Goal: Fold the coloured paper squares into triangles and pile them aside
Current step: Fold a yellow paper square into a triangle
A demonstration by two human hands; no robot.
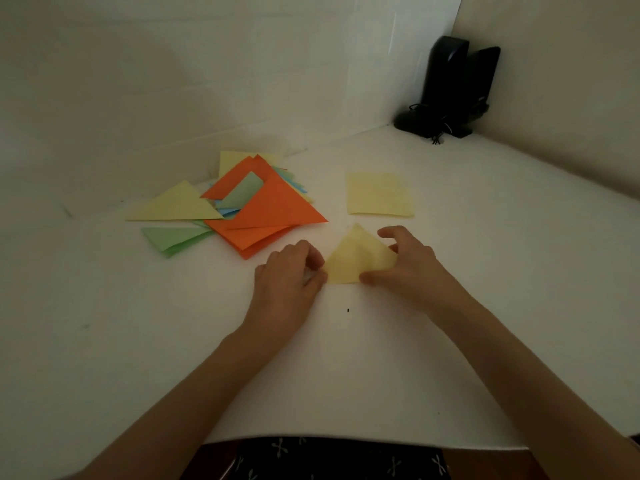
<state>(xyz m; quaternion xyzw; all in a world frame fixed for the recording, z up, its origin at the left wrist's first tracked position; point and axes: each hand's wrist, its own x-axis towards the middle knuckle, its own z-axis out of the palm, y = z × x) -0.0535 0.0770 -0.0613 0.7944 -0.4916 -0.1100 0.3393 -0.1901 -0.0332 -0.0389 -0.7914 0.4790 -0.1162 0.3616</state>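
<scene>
Folding is under way on the yellow sheet (356, 261), lying on the table (346, 358) between both hands; left hand (291, 271) pinches its left corner, right hand (405, 261) grips its right edge; next, probably crease it flat, then move it to the pile (242, 202); one yellow square (380, 194) waits just beyond.

Bare forearms (519, 368), and a black garment (346, 459) patterned with small white crosses.
</scene>
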